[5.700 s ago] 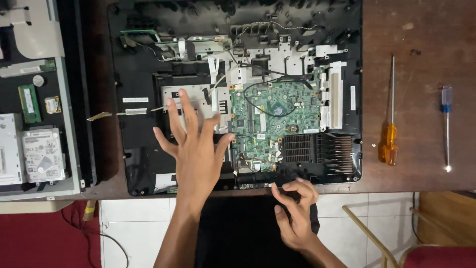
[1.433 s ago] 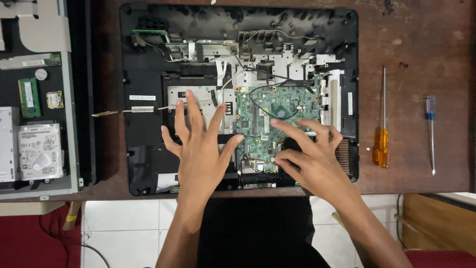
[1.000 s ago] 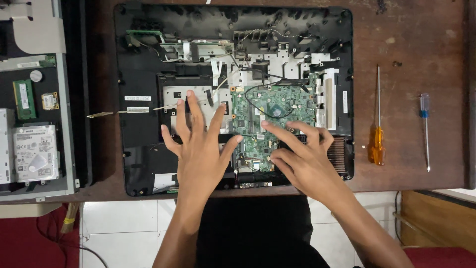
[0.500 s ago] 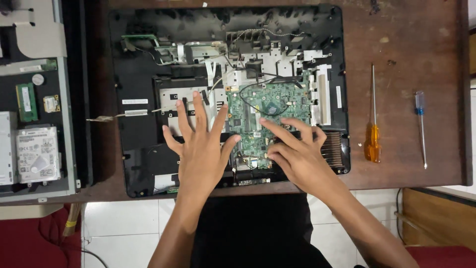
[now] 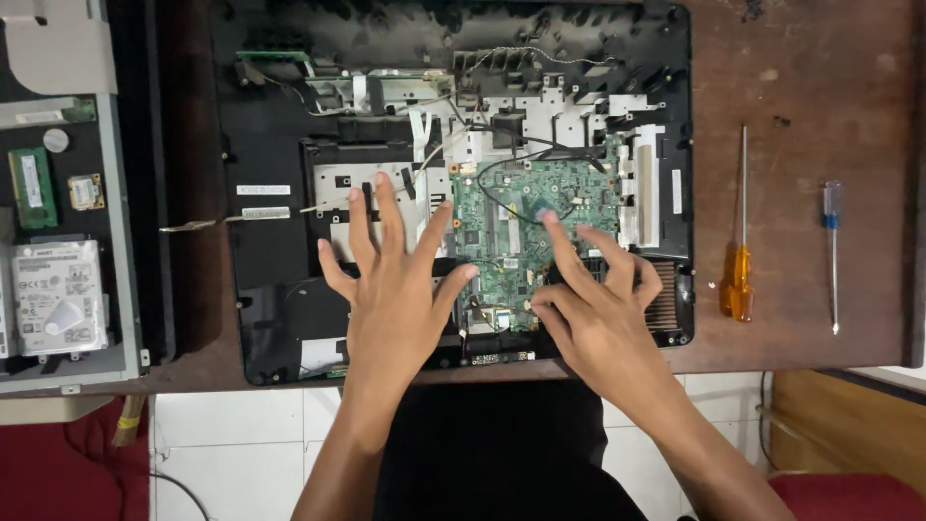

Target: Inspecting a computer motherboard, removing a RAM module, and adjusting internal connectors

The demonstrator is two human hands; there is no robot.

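Brown wooden bench [image 5: 830, 87] here, with a black opened-up computer chassis [image 5: 270, 289] lying flat on it. Our left hand [image 5: 394, 289] sits over the metal plate, fingers spread wide, gripping nothing. Our right hand [image 5: 598, 309] rests on the green motherboard [image 5: 526, 207] in the chassis middle, fingers loosely open. A black cable [image 5: 502, 164] loops across the board. Off right lie 2 screwdrivers: orange-handled [image 5: 738, 280] and blue-handled [image 5: 832, 207]. Left, another case holds a hard drive [image 5: 58, 294].
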